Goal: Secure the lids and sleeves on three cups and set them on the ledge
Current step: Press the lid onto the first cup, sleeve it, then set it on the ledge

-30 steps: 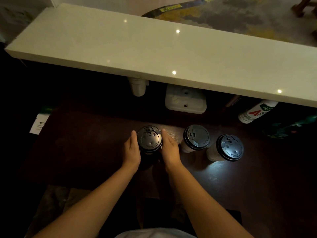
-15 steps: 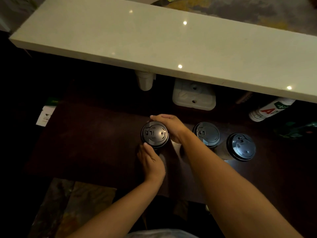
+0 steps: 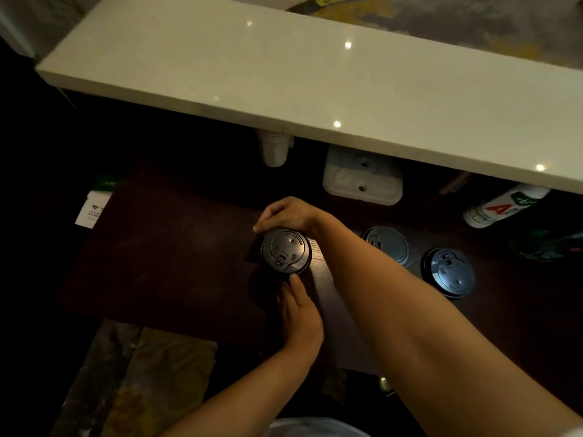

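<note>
Three cups with dark plastic lids stand on the dark wooden table. I hold the left cup [image 3: 285, 252] between both hands. My right hand [image 3: 285, 214] curls over its far rim, and my left hand [image 3: 298, 310] grips its near side below the lid. The middle cup [image 3: 389, 244] is partly hidden behind my right forearm. The right cup [image 3: 449, 272] stands free. The pale stone ledge [image 3: 284, 77] runs across the top, above and beyond the cups. In this dim light I cannot make out any sleeves.
Under the ledge sit a white cup stack [image 3: 274, 149], a white moulded tray [image 3: 362, 175] and a white bottle [image 3: 501, 206] with red and green print lying on its side. A white card [image 3: 93, 209] lies at the table's left edge. The table's near edge drops to patterned floor.
My hands went from flanking the left cup to gripping it front and back: the right hand swung over the far rim, the left slid to the near side. The lid has turned.
</note>
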Motion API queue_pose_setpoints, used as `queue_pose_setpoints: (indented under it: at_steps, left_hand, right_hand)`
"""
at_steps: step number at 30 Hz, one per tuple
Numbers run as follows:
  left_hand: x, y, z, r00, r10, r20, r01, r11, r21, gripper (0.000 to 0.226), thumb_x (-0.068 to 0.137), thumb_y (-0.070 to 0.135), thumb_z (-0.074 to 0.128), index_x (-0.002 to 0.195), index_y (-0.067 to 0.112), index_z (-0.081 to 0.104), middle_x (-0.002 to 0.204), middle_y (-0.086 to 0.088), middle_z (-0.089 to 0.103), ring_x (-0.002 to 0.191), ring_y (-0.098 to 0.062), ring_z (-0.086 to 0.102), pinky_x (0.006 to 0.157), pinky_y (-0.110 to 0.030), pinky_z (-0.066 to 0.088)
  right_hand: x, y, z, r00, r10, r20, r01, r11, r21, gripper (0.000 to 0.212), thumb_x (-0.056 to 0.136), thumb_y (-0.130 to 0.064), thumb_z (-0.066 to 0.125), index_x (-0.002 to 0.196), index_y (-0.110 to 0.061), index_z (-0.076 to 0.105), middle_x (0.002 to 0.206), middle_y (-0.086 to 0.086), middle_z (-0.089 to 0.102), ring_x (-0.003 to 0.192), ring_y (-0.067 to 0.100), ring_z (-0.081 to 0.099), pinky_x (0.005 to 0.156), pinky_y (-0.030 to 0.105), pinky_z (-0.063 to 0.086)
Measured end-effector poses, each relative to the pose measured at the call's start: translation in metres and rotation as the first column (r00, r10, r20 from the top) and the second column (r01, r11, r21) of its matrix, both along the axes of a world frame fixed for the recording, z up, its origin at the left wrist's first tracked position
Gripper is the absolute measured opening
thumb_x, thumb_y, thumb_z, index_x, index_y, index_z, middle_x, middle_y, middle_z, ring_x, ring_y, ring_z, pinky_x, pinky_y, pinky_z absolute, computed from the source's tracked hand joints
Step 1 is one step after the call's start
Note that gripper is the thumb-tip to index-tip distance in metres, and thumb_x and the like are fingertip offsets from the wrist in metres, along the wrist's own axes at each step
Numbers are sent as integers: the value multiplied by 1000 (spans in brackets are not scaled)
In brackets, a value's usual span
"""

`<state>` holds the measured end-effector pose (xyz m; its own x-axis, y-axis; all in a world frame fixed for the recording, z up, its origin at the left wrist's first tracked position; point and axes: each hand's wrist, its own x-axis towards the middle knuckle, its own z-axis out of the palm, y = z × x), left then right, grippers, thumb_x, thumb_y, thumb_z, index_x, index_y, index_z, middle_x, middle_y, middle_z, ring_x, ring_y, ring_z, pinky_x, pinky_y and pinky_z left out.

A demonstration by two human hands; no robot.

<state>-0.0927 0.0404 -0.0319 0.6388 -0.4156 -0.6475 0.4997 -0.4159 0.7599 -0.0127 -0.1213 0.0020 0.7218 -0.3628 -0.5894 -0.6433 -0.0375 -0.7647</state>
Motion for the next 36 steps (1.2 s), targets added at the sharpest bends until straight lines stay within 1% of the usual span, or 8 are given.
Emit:
queue_pose_setpoints:
  at_steps: [6, 11, 16, 20, 25, 28, 30, 36]
  left_hand:
    - [31, 25, 4, 979, -139, 150, 128, 989, 77, 99, 69, 90, 35, 141, 23, 45, 140, -1, 51, 125, -18, 51, 110, -43, 40]
    - [81, 18, 33, 841, -135, 524, 106, 991, 84, 32, 100, 32, 43, 124, 14, 55, 120, 0, 48, 97, -11, 47, 86, -28, 35]
    - [109, -8, 27, 902, -36, 431, 45, 999, -12, 36, 102, 34, 36, 117, 16, 63, 120, -1, 61, 113, -20, 57, 95, -37, 47]
    - [108, -18, 25, 951, -32, 308, 70, 991, -115, 40, 104, 28, 33, 110, 8, 67, 110, -2, 65, 107, -17, 60, 79, -18, 43]
    - [102, -17, 20, 983, -46, 180, 74, 986, -150, 37, 103, 26, 38, 97, 8, 70, 102, -12, 68, 102, -26, 64, 78, -25, 50]
    - [97, -13, 21, 989, -52, 138, 73, 986, -150, 32, 103, 34, 41, 92, 18, 65, 93, 1, 65, 93, -16, 62, 82, -28, 48]
    - [97, -10, 15, 982, -106, 159, 129, 981, -142, 42, 102, 40, 39, 107, 10, 67, 103, -3, 68, 101, -18, 63, 91, -30, 48]
    - [101, 5, -2, 911, -222, 347, 241, 970, -12, 48, 99, 54, 30, 96, 23, 67, 97, 3, 69, 100, -18, 65, 95, -41, 51]
  right_hand:
    - [-24, 6, 15, 873, -446, 197, 417, 892, 173, 14, 99, -16, 62, 104, -4, 69, 122, 22, 71, 78, 15, 71, 67, 23, 51]
    - [-61, 23, 35, 708, -643, 291, 606, 765, 217, 10, 101, -24, 58, 104, -21, 68, 111, 3, 74, 106, 22, 67, 93, 38, 49]
    - [-92, 54, 19, 560, -796, 229, 733, 605, 311, 19, 101, -25, 57, 115, -17, 68, 123, 9, 71, 108, 19, 66, 85, 29, 51]
    - [-99, 80, 4, 486, -867, 108, 754, 479, 450, 28, 104, -30, 51, 121, -15, 67, 118, 3, 72, 109, 19, 68, 99, 39, 52]
    - [-92, 112, -4, 528, -833, 166, 755, 550, 357, 32, 104, -27, 46, 111, -12, 73, 100, -5, 75, 101, 11, 68, 94, 32, 53]
    - [-89, 121, -5, 511, -828, 231, 764, 561, 319, 34, 108, -22, 39, 99, -14, 71, 90, -7, 71, 84, -3, 66, 82, 19, 52]
    - [-89, 121, -10, 514, -823, 241, 771, 566, 290, 36, 109, -24, 37, 97, -14, 69, 90, -5, 70, 75, -11, 64, 73, 9, 50]
    - [-87, 114, -16, 499, -830, 249, 785, 554, 275, 43, 109, -28, 38, 103, 0, 69, 86, 1, 70, 71, -6, 67, 63, 6, 48]
